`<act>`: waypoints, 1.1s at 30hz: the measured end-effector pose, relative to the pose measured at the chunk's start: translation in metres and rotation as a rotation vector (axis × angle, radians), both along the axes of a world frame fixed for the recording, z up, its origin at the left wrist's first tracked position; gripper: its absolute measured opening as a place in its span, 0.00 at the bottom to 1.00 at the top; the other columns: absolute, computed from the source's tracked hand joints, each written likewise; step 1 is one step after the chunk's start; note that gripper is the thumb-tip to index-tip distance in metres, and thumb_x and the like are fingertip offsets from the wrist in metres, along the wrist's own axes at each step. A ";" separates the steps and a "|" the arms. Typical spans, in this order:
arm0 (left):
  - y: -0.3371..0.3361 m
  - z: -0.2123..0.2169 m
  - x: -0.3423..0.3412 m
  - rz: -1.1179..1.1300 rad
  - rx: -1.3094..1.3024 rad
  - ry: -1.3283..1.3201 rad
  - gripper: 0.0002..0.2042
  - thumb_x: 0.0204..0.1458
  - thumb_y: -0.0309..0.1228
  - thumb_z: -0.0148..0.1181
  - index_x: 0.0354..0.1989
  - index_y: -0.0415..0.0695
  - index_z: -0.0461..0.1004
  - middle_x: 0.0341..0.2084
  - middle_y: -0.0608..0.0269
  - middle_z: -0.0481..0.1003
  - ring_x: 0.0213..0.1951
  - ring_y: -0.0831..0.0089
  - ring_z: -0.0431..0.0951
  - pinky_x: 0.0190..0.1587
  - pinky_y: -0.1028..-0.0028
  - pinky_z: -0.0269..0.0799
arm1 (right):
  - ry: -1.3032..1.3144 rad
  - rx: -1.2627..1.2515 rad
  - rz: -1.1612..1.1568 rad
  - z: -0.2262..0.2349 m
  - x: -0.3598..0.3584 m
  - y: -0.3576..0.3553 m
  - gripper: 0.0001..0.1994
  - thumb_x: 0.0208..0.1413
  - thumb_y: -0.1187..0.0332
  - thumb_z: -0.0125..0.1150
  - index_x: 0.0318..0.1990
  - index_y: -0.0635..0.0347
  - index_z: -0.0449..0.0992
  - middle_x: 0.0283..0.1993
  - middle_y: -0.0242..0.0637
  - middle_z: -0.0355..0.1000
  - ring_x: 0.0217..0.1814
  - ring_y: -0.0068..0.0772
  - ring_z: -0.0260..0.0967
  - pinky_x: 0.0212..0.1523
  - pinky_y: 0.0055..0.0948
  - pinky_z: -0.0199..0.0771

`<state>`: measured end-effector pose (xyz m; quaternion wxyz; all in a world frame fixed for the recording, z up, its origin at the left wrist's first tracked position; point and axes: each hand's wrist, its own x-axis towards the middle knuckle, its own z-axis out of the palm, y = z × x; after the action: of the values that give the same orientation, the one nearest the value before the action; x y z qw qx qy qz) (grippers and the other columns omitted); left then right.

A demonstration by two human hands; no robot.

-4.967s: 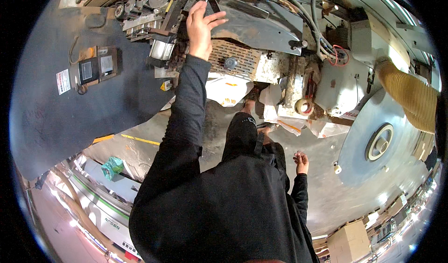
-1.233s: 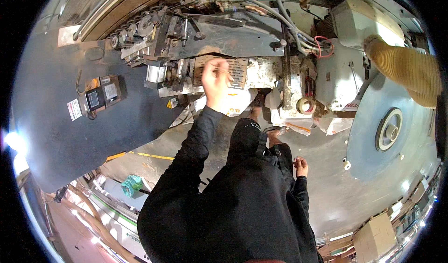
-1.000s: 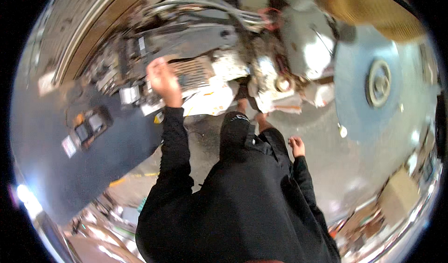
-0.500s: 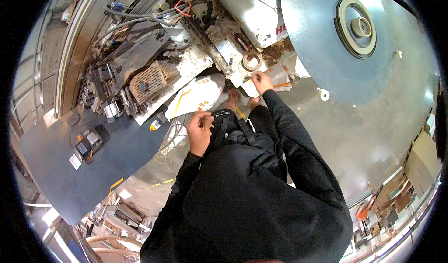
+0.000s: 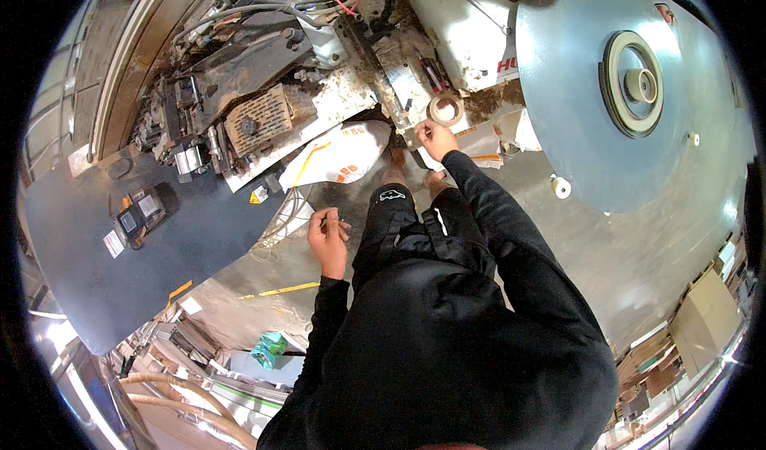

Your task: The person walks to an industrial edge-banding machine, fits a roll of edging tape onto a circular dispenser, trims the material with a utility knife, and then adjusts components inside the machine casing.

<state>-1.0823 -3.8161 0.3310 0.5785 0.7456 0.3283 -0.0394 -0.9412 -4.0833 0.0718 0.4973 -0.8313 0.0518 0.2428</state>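
My left hand hovers in front of my left thigh, fingers curled together; whatever they pinch, if anything, is too small to make out. At the front edge of the machine, my right hand has its fingers bent inward, and their tips are partly hidden. Just beyond it lies a tan tape roll on the dusty machine bed, close to the right fingers. A white sack with orange print rests under the bed's edge, left of my feet.
On the left is a dark tabletop carrying a small control box. A large grey round table at right bears a coil of banding. A wrench lies on the white cover at the back. Stacked boards stand far right.
The view has shifted, so the machine and round table appear further right. My left hand has moved slightly down and left in view. My right hand stays by the bed's edge, nearer the tape roll.
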 end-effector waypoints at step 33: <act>0.140 -0.035 0.038 0.305 -0.455 0.183 0.13 0.71 0.35 0.55 0.57 0.42 0.75 0.44 0.63 0.75 0.40 0.75 0.75 0.51 0.69 0.74 | -0.012 -0.614 -0.114 -0.117 0.248 0.095 0.24 0.62 0.46 0.60 0.50 0.58 0.83 0.46 0.53 0.82 0.52 0.58 0.79 0.55 0.53 0.78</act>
<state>-1.0438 -3.6758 0.2960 0.6981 0.5321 0.4701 -0.0918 -0.6929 -3.9879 -0.0455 0.2360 -0.9399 0.1663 0.1825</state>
